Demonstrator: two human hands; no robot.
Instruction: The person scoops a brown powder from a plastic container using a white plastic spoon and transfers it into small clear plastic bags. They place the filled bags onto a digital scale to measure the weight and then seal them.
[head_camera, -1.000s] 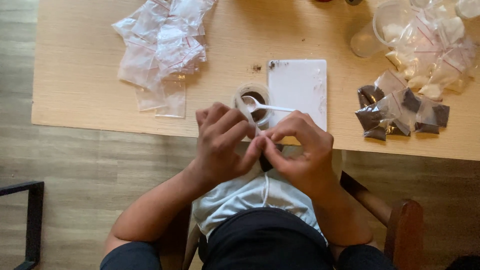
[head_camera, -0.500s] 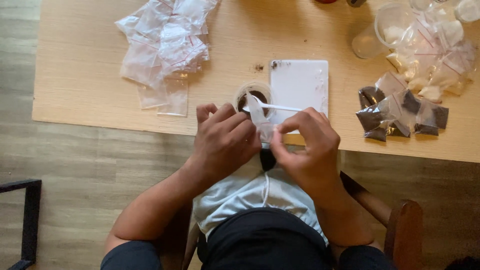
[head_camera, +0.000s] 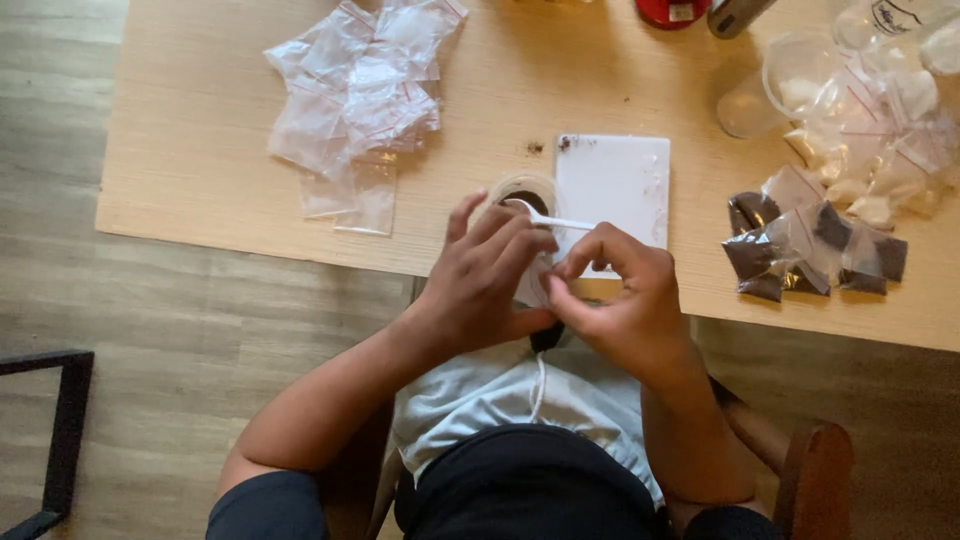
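Wooden table (head_camera: 200, 120), near edge: since a second ago the left hand (head_camera: 485, 275) and right hand (head_camera: 625, 305) have stayed together, fingers pinched narrowly on a small clear bag (head_camera: 532, 285), beside the spoon (head_camera: 545, 217) resting on the cup (head_camera: 520, 190). Sealing seems ongoing.

Home-like room, informal packing spot. Light wooden table (head_camera: 200, 150) ahead of the hands, wood-plank floor (head_camera: 150, 330) to their left, wooden chair (head_camera: 815, 470) below them. Small plastic bags (head_camera: 355, 100) piled beyond.
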